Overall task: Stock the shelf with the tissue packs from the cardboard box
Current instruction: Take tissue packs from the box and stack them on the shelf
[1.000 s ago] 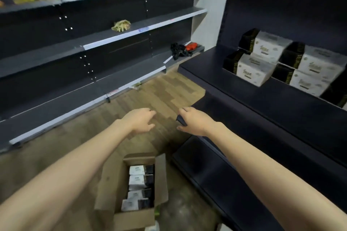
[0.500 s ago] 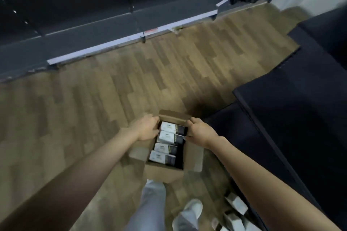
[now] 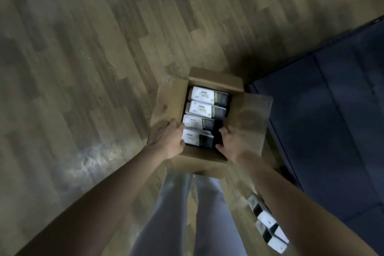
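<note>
An open cardboard box [image 3: 216,80] stands on the wooden floor right below me. Several white-and-black tissue packs [image 3: 207,97] lie in it in a row. My left hand [image 3: 168,141] curls its fingers over the white left end of the nearest tissue pack [image 3: 195,139]. On the other side, my right hand [image 3: 234,143] reaches into the dark gap at that pack's black end, thumb and fingers curled toward it; the fingertips are hidden. The picture is blurred.
The dark shelf base [image 3: 332,120] runs along the right, close to the box's right flap. A few loose tissue packs [image 3: 268,224] lie on the floor at lower right. My legs [image 3: 187,214] stand just behind the box. Wooden floor spreads to the left.
My view has tipped from the shelves straight down onto the box. Both hands have dropped from beside the shelf edge into the box, to the two ends of the nearest pack.
</note>
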Demonstrator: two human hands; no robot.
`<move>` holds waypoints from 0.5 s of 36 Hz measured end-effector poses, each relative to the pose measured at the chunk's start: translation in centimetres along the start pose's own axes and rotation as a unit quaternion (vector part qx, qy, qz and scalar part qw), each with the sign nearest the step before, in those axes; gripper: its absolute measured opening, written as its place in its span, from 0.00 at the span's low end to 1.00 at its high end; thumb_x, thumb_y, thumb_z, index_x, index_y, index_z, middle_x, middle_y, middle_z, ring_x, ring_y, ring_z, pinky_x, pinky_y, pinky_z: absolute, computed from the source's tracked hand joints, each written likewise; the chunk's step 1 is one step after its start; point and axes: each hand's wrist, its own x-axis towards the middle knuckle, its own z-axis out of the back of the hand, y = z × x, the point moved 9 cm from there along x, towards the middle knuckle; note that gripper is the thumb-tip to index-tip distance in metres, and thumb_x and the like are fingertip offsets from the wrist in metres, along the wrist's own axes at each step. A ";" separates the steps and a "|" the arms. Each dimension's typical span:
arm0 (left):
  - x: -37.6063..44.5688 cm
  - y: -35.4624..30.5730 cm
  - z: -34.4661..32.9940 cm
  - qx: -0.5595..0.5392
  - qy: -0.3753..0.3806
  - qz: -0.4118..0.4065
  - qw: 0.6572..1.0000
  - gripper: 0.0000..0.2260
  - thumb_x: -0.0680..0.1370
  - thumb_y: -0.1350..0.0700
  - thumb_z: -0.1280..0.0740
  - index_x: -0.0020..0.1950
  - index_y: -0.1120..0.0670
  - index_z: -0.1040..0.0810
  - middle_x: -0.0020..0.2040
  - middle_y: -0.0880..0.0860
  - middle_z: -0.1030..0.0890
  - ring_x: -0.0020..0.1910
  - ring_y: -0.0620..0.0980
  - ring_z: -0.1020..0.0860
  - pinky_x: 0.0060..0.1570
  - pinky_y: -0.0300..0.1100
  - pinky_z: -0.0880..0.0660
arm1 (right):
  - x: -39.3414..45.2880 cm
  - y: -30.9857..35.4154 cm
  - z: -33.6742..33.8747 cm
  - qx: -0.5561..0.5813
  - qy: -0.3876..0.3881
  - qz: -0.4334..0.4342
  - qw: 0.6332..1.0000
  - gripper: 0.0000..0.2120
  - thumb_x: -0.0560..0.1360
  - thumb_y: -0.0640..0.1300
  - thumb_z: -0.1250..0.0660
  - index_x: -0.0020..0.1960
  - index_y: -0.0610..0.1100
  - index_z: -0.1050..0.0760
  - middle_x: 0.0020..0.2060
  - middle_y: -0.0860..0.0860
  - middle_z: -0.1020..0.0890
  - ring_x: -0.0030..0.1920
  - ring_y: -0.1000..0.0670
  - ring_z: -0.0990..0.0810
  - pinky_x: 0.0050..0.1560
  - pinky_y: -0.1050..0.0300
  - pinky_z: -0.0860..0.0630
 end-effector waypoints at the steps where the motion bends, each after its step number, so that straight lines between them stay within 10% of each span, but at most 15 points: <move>1: 1.0 0.0 -0.5 -0.011 -0.006 0.005 1.000 0.15 0.79 0.55 0.40 0.65 0.57 0.32 0.62 0.56 0.32 0.61 0.56 0.28 0.54 0.45 0.29 | 1.4 -0.4 -0.5 0.000 0.000 -0.002 1.000 0.24 0.79 0.47 0.39 0.71 0.40 0.39 0.68 0.43 0.35 0.69 0.43 0.36 0.66 0.54 0.36; 18: 10.1 2.4 -7.4 -0.097 -0.060 0.020 0.993 0.18 0.79 0.54 0.39 0.68 0.55 0.33 0.66 0.53 0.34 0.60 0.53 0.27 0.55 0.48 0.26 | 20.1 -4.9 -6.4 -0.128 -0.079 -0.063 0.987 0.27 0.78 0.42 0.38 0.72 0.34 0.45 0.68 0.36 0.38 0.67 0.38 0.37 0.64 0.49 0.37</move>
